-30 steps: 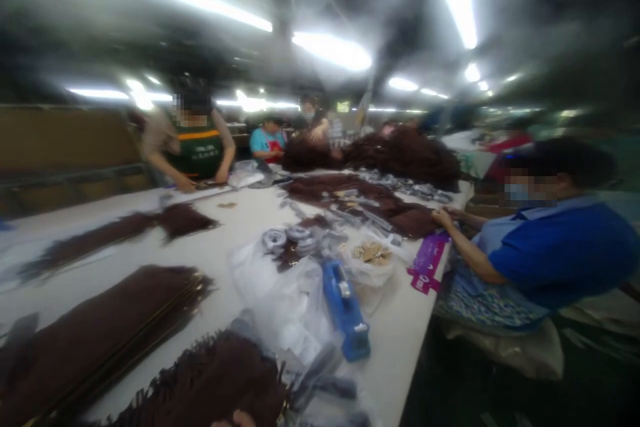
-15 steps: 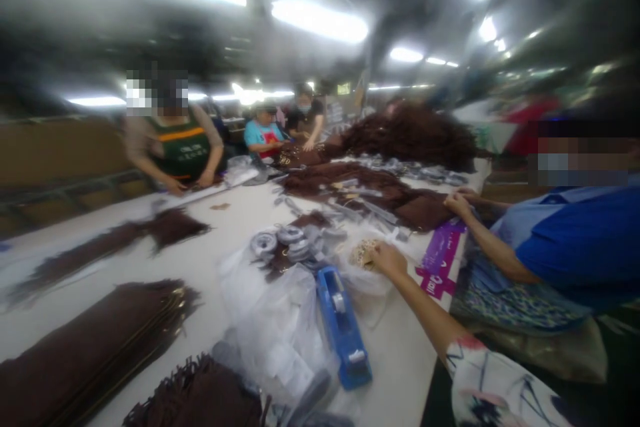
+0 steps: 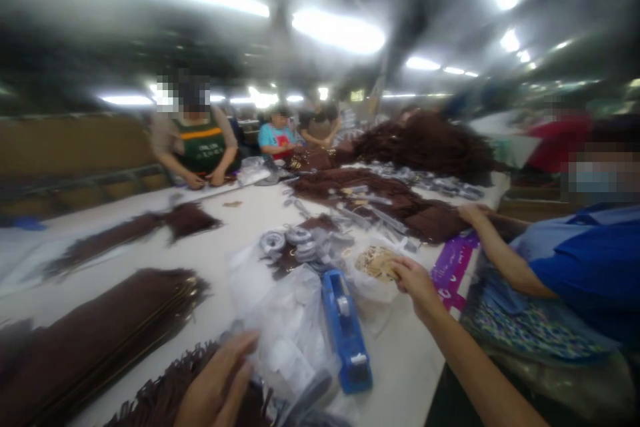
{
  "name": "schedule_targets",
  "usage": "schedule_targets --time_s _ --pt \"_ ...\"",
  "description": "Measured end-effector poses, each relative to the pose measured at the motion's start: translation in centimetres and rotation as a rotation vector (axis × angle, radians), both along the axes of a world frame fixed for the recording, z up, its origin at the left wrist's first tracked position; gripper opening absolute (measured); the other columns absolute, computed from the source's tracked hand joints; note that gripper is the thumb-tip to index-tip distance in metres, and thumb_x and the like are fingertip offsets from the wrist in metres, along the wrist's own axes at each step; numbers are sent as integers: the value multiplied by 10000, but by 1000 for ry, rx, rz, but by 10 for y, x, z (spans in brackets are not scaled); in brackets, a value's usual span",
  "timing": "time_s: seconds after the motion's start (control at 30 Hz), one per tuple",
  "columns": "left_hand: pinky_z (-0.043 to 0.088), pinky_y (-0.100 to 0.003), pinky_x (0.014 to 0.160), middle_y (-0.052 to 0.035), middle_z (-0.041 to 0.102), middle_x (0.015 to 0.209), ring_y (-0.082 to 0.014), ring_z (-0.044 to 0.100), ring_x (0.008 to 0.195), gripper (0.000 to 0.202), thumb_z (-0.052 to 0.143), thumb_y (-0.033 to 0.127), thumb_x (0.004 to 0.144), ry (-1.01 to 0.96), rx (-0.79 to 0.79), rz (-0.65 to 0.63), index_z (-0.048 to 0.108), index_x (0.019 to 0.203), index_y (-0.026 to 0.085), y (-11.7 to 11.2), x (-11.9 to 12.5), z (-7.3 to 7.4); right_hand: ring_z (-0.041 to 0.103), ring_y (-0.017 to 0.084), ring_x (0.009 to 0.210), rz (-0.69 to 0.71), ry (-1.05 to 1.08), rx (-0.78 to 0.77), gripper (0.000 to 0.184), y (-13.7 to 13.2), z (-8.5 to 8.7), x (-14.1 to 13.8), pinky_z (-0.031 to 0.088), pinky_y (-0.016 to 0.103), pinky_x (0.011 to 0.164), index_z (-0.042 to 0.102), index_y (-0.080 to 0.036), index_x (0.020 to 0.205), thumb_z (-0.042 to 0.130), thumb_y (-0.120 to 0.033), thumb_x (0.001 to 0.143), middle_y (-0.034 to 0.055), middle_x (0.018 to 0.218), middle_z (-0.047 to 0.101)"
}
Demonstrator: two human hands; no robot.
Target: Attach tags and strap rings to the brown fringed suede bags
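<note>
Pickup seems in hand: tan pieces in the plastic bag are pinched by the right hand — the left hand, fingers parted, is held near brown cloth. Clean separation seems called for.

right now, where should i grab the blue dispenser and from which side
Probably across the middle of the blue dispenser, from its right: its body is long and narrow, the tabletop shows along that side, and the crumpled plastic bag crowds its left.
</note>
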State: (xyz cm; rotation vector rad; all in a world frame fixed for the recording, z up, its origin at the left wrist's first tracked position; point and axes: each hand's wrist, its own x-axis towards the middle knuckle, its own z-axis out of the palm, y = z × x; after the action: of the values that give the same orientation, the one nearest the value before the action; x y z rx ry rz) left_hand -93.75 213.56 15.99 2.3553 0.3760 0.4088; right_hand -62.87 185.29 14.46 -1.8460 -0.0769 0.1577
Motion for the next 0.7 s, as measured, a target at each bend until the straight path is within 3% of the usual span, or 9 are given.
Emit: schedule_targets --time_s 0.1,0.13,0.17,0.23,0.3,0.4,0.5,0.6,0.7 --pt "545 -392 867 -102 444 1479 -234 622 1034 640 508 260 878 -88 -310 -181 324 1490 288 -35 42 35 348 75 457 319 55 84 404 34 33 -62 233 210 438 627 -149 979 598 -477 743 -59 569 454" --pt "551 -348 802 -115 361 1533 -200 635 954 767 578 219 816 -97 -390 -259 266 1511 302 -42 53 41 358 72 471 444 93 106 400 44 44 -83 239 204 444 636 -160 972 622 -487 744 -52 591 478" --pt "544 -311 738 -128 380 1519 -172 640 874 886 662 205 748 -64 -477 -316 238 1519 312 -46 60 43 371 71 485 561 132 123 395 54 54 -103 247 200 450 639 -169 975 634 -498 756 -43 621 508" --pt "508 -263 645 -129 623 1246 -143 630 735 818 753 246 688 59 -697 -402 425 1437 227 -45 62 35 392 68 511 730 181 126 383 69 70 -134 259 194 462 636 -184 986 634 -511 787 -34 673 544" --pt "449 -229 538 -73 695 873 -118 588 581 523 750 343 711 180 -874 -389 647 1176 127 -37 46 20 391 69 514 796 174 80 387 78 76 -151 261 195 465 639 -187 986 623 -529 805 -38 668 537" --pt "328 -197 420 -24 631 647 -72 478 419 343 693 420 761 229 -975 -216 697 856 91 -22 5 0 452 97 552 786 70 -15 399 85 64 -155 325 216 496 656 -182 978 595 -542 817 -20 691 573" --pt "255 -184 394 -17 624 627 -47 426 392 365 684 457 763 234 -942 -91 685 797 94 -7 -36 -8 577 166 723 766 -106 -106 351 89 32 -151 440 274 642 667 -188 952 561 -504 842 21 828 665" --pt "239 -186 390 -11 619 615 -51 418 394 384 663 486 759 281 -871 -11 669 765 103 4 -62 -12 607 190 763 842 -245 -270 301 92 1 -159 469 315 703 657 -206 955 474 -439 909 24 833 677" --pt "241 -192 386 3 609 596 -63 417 388 347 647 461 761 297 -821 22 667 782 115 7 -75 -17 628 231 842 897 -505 -479 265 98 -11 -185 494 371 754 667 -202 992 435 -308 921 74 927 681"
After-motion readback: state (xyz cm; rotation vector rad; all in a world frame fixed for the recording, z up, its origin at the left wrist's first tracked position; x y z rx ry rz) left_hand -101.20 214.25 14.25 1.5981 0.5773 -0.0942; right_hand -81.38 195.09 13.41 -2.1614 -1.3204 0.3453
